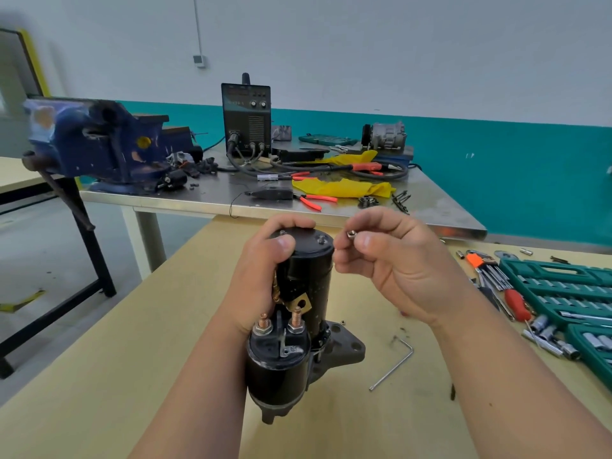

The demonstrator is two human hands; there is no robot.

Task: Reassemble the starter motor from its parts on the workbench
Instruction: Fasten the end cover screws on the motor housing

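A black starter motor [306, 279] stands upright on the tan workbench [139, 342], with its solenoid [278, 362] and two copper terminal studs facing me. My left hand [261, 276] grips the motor's upper body, fingers curled over the end cap. Two threaded studs stick up from that cap. My right hand [390, 260] pinches a small silver nut [351, 233] between thumb and fingertips, just right of the cap and level with it. A second small nut [343, 323] lies on the bench beside the motor's mounting flange.
An L-shaped hex key [394, 366] lies right of the motor. A green socket set case [563, 293], loose sockets, a hex key set [490, 270] and a red-handled screwdriver sit at the right. Behind stands a steel table [205, 200] with a blue vise [96, 140], welder and pliers.
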